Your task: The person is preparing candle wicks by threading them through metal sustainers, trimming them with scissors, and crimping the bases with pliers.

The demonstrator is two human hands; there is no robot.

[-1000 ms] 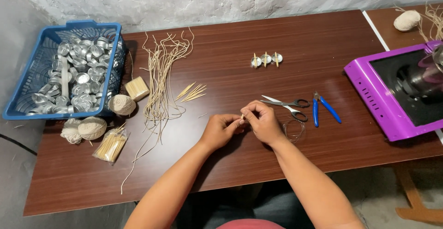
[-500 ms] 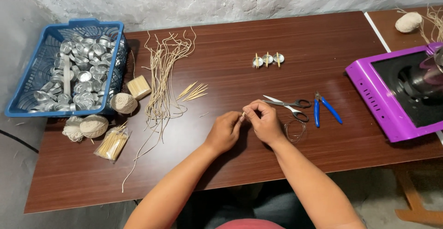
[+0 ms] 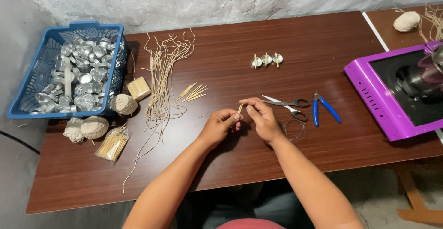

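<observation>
in the head view, the person's left hand and right hand meet over the middle of the brown bench, just above its surface. between them stands a short wooden stick, tilted a little. the left fingers are curled and pinch the stick's lower end, and the right fingers close on it from the other side, thumb and forefinger pressed to it. both hands are closed on the stick; whether a thread or wire is wound on it is too small to tell.

just right of the right hand lie scissors with black handles, blades pointing left, and beside them blue-handled pliers. a thin coil of wire lies near the right wrist. farther back on the bench sit three small metal cups in a row, each with a stick across it.

to the left of the hands lies a loose fan of sticks, then a long bundle of pale cords. at the left edge a blue basket holds many metal cups. near it lie balls of string, a block of sticks and a clear bag of sticks. at the right edge stands a purple appliance.
</observation>
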